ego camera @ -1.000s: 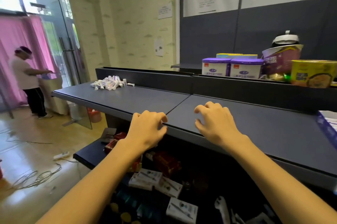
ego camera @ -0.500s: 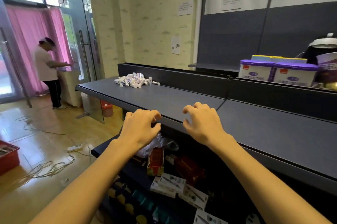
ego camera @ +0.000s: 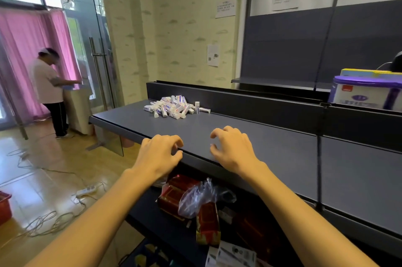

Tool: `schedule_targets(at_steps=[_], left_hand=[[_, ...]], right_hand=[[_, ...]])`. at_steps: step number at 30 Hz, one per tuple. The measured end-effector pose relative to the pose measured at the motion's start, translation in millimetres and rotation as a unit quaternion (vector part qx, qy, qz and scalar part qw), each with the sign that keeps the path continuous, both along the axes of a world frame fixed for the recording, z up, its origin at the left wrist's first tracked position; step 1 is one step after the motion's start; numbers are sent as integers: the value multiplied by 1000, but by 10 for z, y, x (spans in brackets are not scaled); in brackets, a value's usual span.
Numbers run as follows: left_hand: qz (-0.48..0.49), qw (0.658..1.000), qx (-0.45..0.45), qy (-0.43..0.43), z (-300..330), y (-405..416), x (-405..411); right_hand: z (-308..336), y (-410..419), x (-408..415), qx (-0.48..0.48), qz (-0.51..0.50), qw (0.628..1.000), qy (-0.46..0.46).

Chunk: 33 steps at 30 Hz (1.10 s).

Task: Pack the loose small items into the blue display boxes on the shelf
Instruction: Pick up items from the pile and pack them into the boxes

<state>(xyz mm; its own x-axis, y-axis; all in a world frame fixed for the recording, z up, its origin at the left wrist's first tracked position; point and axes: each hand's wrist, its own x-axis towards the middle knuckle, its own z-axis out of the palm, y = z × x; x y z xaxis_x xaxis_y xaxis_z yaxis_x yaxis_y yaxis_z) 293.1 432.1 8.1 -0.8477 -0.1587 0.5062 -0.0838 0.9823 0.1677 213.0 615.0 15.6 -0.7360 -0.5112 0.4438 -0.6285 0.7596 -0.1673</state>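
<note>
Presently: loose small items (ego camera: pixel 175 106) heaped, unpacked, far left on shelf (ego camera: pixel 250 136); no blue display box in view. Left hand (ego camera: pixel 158 153) and right hand (ego camera: pixel 233 149) near edge, fingers loosely curled, holding nothing. Packing entirely outstanding.

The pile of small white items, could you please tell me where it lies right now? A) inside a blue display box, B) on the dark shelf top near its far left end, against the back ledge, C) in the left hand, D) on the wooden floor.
B: the pile of small white items lies loose on the dark shelf top, well beyond both hands, which hold nothing.
</note>
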Motion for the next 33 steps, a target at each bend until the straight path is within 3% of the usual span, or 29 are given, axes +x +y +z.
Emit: schedule_targets(at_steps=[13, 25, 33], left_hand=[[-33, 999, 36, -16, -261, -1245, -868], [-72, 996, 32, -35, -168, -2617, -1916], [-140, 988, 43, 42, -196, -3089, -2674]], right_hand=[[-227, -955, -740, 6, -30, 999, -27], [-185, -2394, -1389, -35, -105, 992, -65], [-199, -3199, -1851, -93, -167, 979, -75]])
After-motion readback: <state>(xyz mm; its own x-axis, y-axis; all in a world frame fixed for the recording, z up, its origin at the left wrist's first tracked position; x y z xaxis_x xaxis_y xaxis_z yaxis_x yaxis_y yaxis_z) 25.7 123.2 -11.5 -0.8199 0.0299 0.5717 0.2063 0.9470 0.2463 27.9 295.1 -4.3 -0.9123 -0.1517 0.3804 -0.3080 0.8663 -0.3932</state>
